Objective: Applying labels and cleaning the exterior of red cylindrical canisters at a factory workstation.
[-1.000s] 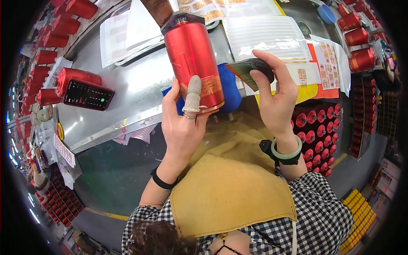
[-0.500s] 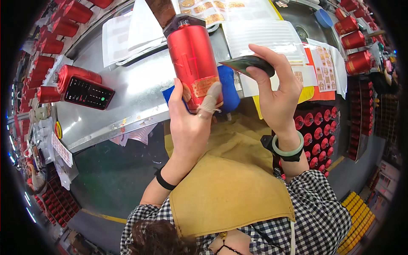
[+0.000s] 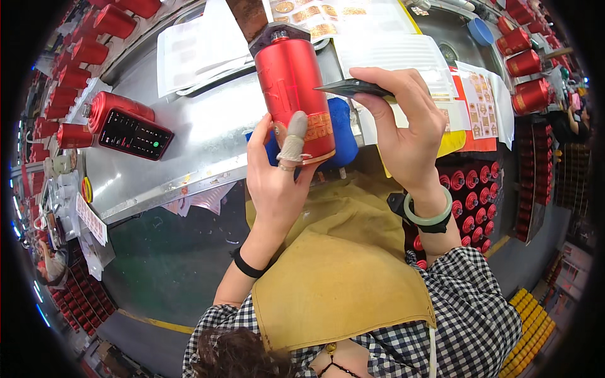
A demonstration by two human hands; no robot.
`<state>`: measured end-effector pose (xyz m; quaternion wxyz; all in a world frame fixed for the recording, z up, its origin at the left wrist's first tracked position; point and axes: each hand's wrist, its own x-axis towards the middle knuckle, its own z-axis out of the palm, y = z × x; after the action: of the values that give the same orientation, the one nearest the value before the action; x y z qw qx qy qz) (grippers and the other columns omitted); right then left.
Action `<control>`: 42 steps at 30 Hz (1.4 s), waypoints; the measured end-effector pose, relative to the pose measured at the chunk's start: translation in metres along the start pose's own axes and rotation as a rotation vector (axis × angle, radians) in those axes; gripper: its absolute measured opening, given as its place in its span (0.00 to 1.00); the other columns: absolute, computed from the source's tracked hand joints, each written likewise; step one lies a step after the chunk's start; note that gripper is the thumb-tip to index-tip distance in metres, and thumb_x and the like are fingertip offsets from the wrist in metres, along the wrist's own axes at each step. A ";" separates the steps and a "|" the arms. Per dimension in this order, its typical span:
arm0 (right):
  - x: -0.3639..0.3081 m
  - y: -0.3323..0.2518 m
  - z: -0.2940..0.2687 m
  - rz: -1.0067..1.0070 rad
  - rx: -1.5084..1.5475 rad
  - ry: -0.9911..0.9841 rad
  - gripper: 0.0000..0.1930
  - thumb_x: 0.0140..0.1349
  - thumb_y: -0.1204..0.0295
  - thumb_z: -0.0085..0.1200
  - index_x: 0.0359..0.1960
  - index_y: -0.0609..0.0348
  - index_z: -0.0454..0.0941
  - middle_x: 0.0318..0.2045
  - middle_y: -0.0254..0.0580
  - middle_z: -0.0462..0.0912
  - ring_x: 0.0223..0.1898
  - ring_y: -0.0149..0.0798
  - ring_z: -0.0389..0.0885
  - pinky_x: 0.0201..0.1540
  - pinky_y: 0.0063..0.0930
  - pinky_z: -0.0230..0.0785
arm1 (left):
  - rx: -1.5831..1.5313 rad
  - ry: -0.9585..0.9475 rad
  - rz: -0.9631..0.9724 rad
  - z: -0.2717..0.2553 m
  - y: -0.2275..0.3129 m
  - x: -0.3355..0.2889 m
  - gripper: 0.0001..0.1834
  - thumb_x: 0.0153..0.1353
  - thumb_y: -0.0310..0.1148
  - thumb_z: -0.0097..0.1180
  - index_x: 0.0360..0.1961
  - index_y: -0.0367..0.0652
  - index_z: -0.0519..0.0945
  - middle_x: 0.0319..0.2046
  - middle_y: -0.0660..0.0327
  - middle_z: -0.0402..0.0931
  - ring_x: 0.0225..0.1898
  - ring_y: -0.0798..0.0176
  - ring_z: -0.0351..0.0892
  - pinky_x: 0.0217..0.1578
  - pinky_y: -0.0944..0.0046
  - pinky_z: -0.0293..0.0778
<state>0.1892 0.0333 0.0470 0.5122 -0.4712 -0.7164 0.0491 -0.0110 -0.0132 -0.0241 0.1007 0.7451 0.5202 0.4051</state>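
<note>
A red metallic bottle (image 3: pixel 288 75) lies with its neck pointing away from me, against a dark fixture (image 3: pixel 277 33), over a blue pad (image 3: pixel 344 132). My left hand (image 3: pixel 272 189) grips its near end, and a covered finger presses beside a gold patterned sticker (image 3: pixel 321 125) on the bottle. In my right hand (image 3: pixel 413 126), a dark, flat, pointed scraper-like tool (image 3: pixel 356 87) is pinched between thumb and fingers. Its tip points left at the bottle's right side; whether it touches I cannot tell.
A phone (image 3: pixel 135 134) leans on another red bottle (image 3: pixel 120 108) at the left of the metal table (image 3: pixel 189 132). Sheets of gold stickers (image 3: pixel 477 101) and white sheets (image 3: pixel 394 60) lie right and behind. Racked red bottles (image 3: pixel 469 201) stand below right.
My left hand's covered finger has moved left across the bottle, and the sticker shows farther right. The tool has turned more edge-on, its tip shifting left toward the bottle.
</note>
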 end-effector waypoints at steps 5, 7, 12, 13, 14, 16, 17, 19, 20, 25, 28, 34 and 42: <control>-0.007 0.001 0.013 -0.102 -0.060 -0.065 0.12 0.55 0.77 0.67 0.42 0.49 0.89 0.37 0.29 0.89 0.38 0.38 0.80 0.47 0.32 0.69 | -0.179 0.064 -0.122 0.003 0.002 0.002 0.50 0.42 0.31 0.86 0.69 0.39 0.75 0.66 0.50 0.70 0.63 0.48 0.74 0.62 0.52 0.74; -0.019 -0.006 0.019 -0.290 -0.073 -0.218 0.11 0.54 0.72 0.65 0.39 0.44 0.89 0.38 0.24 0.87 0.39 0.35 0.80 0.47 0.31 0.68 | -0.333 0.065 -0.281 0.005 -0.003 -0.006 0.58 0.44 0.31 0.86 0.75 0.37 0.64 0.67 0.51 0.70 0.65 0.52 0.74 0.64 0.54 0.73; -0.007 0.001 0.027 -0.287 -0.132 -0.265 0.11 0.54 0.69 0.63 0.40 0.42 0.86 0.33 0.22 0.84 0.35 0.34 0.76 0.45 0.31 0.65 | -0.317 0.108 -0.205 0.010 -0.013 -0.001 0.59 0.40 0.34 0.87 0.73 0.33 0.66 0.59 0.49 0.76 0.60 0.48 0.77 0.60 0.52 0.74; 0.001 0.010 0.028 -0.277 -0.177 -0.210 0.11 0.54 0.68 0.63 0.40 0.42 0.85 0.32 0.22 0.84 0.35 0.34 0.76 0.44 0.32 0.65 | -0.317 0.105 -0.204 0.009 -0.011 0.000 0.59 0.40 0.34 0.87 0.73 0.33 0.66 0.59 0.49 0.76 0.60 0.48 0.77 0.60 0.52 0.74; 0.011 0.012 0.027 -0.282 -0.196 -0.168 0.10 0.54 0.68 0.64 0.39 0.42 0.85 0.33 0.21 0.84 0.36 0.34 0.76 0.45 0.32 0.65 | -0.285 0.101 -0.181 0.006 -0.010 0.002 0.58 0.39 0.33 0.87 0.72 0.33 0.67 0.59 0.50 0.76 0.60 0.48 0.77 0.60 0.52 0.74; -0.004 0.014 0.033 -0.324 -0.124 -0.182 0.10 0.54 0.68 0.64 0.39 0.41 0.85 0.34 0.21 0.83 0.37 0.35 0.76 0.46 0.32 0.65 | -0.253 0.094 -0.156 0.004 -0.011 0.003 0.57 0.39 0.33 0.87 0.71 0.33 0.68 0.59 0.50 0.77 0.59 0.48 0.78 0.60 0.52 0.74; -0.010 0.011 0.035 -0.368 -0.043 -0.197 0.10 0.54 0.68 0.64 0.39 0.41 0.85 0.34 0.20 0.83 0.37 0.35 0.76 0.46 0.32 0.66 | -0.232 0.095 -0.155 0.003 -0.012 0.003 0.57 0.40 0.34 0.87 0.71 0.32 0.69 0.59 0.50 0.77 0.59 0.48 0.78 0.59 0.52 0.74; -0.024 -0.006 0.030 -0.392 0.047 -0.313 0.10 0.53 0.68 0.63 0.39 0.41 0.85 0.34 0.20 0.83 0.37 0.35 0.76 0.46 0.33 0.66 | -0.212 0.094 -0.157 0.006 -0.015 0.000 0.56 0.40 0.35 0.87 0.71 0.31 0.69 0.59 0.49 0.78 0.58 0.48 0.79 0.59 0.52 0.75; -0.018 -0.006 0.027 -0.350 0.003 -0.338 0.10 0.53 0.69 0.63 0.39 0.41 0.85 0.34 0.21 0.83 0.36 0.35 0.76 0.44 0.33 0.65 | -0.127 0.085 -0.117 0.003 -0.012 0.003 0.56 0.41 0.35 0.87 0.71 0.30 0.69 0.59 0.48 0.78 0.57 0.47 0.79 0.58 0.52 0.75; 0.004 0.021 0.030 -0.334 -0.165 -0.157 0.11 0.54 0.70 0.62 0.40 0.41 0.85 0.33 0.22 0.85 0.36 0.35 0.76 0.42 0.33 0.66 | -0.099 0.070 -0.128 -0.004 -0.008 0.002 0.59 0.40 0.36 0.88 0.72 0.28 0.67 0.63 0.46 0.78 0.61 0.49 0.81 0.63 0.54 0.74; -0.028 0.003 0.023 -0.368 0.053 -0.315 0.10 0.54 0.70 0.62 0.38 0.40 0.86 0.35 0.20 0.85 0.39 0.33 0.75 0.48 0.31 0.69 | -0.104 0.061 -0.059 0.004 -0.020 0.003 0.53 0.44 0.33 0.84 0.71 0.28 0.69 0.58 0.45 0.78 0.55 0.46 0.82 0.55 0.54 0.78; -0.004 0.016 0.015 -0.314 -0.048 -0.198 0.12 0.54 0.74 0.62 0.40 0.45 0.87 0.38 0.23 0.88 0.37 0.34 0.76 0.46 0.30 0.64 | -0.159 0.018 -0.147 -0.008 -0.011 0.003 0.51 0.46 0.30 0.82 0.71 0.26 0.70 0.63 0.43 0.78 0.61 0.46 0.81 0.61 0.55 0.76; -0.030 0.000 0.007 -0.301 0.126 -0.361 0.10 0.55 0.72 0.63 0.39 0.43 0.88 0.37 0.22 0.86 0.36 0.33 0.77 0.46 0.31 0.66 | -0.162 -0.038 -0.128 -0.006 -0.023 0.001 0.46 0.50 0.30 0.80 0.70 0.28 0.71 0.59 0.45 0.80 0.57 0.49 0.83 0.58 0.56 0.77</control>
<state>0.1844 0.0145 0.0227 0.4060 -0.3096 -0.8539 0.1003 -0.0309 -0.0034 -0.0331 0.1963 0.7072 0.5302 0.4245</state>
